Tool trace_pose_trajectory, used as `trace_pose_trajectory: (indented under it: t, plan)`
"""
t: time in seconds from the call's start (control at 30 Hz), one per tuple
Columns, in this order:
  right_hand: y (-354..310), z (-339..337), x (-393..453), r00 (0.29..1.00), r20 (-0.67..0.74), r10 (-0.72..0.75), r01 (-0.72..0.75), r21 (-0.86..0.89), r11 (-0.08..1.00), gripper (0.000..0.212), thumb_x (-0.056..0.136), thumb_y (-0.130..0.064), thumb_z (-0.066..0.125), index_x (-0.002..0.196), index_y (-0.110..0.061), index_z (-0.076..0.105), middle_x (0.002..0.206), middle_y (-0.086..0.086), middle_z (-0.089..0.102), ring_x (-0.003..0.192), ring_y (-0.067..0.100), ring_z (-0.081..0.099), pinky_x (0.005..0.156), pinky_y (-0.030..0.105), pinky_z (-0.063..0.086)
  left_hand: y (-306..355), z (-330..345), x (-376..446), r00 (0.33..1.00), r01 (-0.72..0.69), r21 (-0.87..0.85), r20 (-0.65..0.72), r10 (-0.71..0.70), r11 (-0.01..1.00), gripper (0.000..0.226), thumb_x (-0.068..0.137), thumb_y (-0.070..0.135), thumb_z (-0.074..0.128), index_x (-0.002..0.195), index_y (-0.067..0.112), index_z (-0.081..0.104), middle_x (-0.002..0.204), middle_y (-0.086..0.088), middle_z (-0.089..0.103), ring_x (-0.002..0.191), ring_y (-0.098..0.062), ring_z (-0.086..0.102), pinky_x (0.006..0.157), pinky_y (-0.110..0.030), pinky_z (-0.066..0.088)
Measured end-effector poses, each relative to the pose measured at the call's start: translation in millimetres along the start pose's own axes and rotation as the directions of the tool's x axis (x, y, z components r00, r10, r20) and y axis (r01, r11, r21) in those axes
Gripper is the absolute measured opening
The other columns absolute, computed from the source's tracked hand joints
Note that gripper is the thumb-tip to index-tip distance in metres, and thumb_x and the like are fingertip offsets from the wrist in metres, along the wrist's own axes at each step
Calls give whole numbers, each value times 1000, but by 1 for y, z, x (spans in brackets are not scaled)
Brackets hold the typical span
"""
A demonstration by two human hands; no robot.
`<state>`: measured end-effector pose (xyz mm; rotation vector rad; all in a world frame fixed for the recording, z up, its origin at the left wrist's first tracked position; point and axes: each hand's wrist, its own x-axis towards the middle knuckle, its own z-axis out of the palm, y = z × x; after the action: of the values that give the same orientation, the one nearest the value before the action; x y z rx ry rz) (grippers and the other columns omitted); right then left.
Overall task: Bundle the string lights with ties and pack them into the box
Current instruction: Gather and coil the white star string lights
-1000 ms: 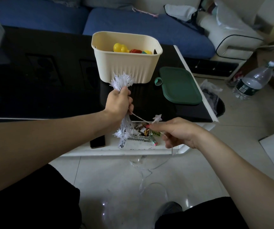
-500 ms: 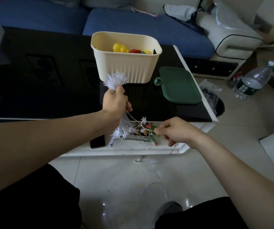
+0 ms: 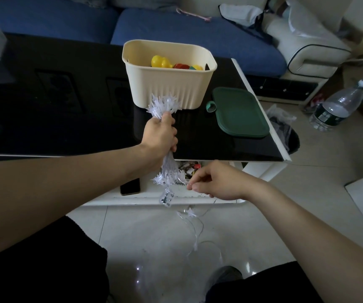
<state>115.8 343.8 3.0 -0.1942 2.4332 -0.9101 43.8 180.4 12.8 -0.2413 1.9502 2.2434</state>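
Lights (image 3: pixel 162 110) are mostly gathered: a thick hank of folded loops stands upright in the left hand (image 3: pixel 160 134), star tips fanning out above the fist in front of the box (image 3: pixel 169 84) and more stars hanging below it, with a clear plug-like piece dangling lowest. That grip is a full fist, fingers curled tight round the middle of the hank. To its right, the right hand (image 3: pixel 217 182) pinches the thin loose wire (image 3: pixel 199 228) between thumb and fingertips, just beside the hank's lower end. From there the wire trails down to the floor in slack curls, one star on it, so part of the winding is left. I see no tie on the bundle and none in either hand, so tying and packing are both ahead. The box stands open on the bench, toys already inside, its green lid (image 3: pixel 240 112) lying to the right.

Against the earlier frames, the right hand has come in lower and closer to the hank, and the star it was drawing up now hangs below it; the left fist sits much as it did.
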Motion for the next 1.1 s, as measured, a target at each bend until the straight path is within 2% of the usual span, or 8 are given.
trace_pose_trajectory:
  t: [0.1,0.23,0.43,0.6,0.77,0.93,1.0,1.1]
  plan:
    - [-2,1,1,997,-68,-33,32,-10,999,13,96,-23,67,101,-27,78,91,-15,73,67,-4,63,70,23,55,0,0,0,999,48,-21,21,-48,999,19,102,21,40,86,13,45,55,2,36,44,-13,34,46,-29,36]
    - [-7,0,-1,995,-80,-54,61,90,994,6,88,-14,76,88,-19,73,67,-6,68,57,5,63,64,29,56,-2,1,-2,999,24,-6,24,-24,1000,14,102,19,41,93,9,43,56,2,36,44,-12,35,45,-27,37]
    - [-18,-2,-8,980,-115,-161,181,182,967,13,84,-8,79,83,-20,73,62,-7,67,57,11,63,60,30,56,-2,1,-2,998,-60,49,14,59,997,14,104,22,40,100,9,43,60,1,38,49,-12,35,45,-25,37]
    - [-15,0,-5,986,-157,-57,79,140,987,9,84,-6,77,83,-13,71,64,0,69,52,10,65,55,28,54,-2,1,-5,995,-66,55,73,62,996,14,104,19,39,93,11,43,58,0,38,49,-14,35,48,-28,38]
    - [-13,0,-5,984,-175,-22,43,116,992,18,80,-14,84,83,-13,66,64,5,72,59,23,70,62,38,60,-2,4,-9,990,-51,68,137,41,996,19,103,17,41,86,9,47,57,0,45,47,-17,42,48,-31,43]
    - [-18,-1,-6,965,-262,-25,42,58,997,27,75,-21,89,76,-12,63,61,4,72,52,11,65,56,33,57,-4,6,-12,979,2,89,201,-19,996,23,104,19,41,83,12,47,59,0,44,46,-15,40,50,-31,41]
    - [-19,-2,-5,956,-291,-36,54,55,997,28,75,-21,89,73,-14,62,59,0,69,48,5,62,50,25,53,-4,6,-13,975,37,87,215,-55,996,22,103,19,42,83,13,46,57,1,41,45,-14,36,49,-30,36]
    - [-18,-2,-3,967,-246,-68,86,59,995,24,79,-20,86,75,-20,62,66,-7,64,55,2,57,54,18,46,-5,7,-13,973,63,86,216,-80,994,22,103,19,41,82,15,44,56,2,38,45,-14,33,48,-28,31]
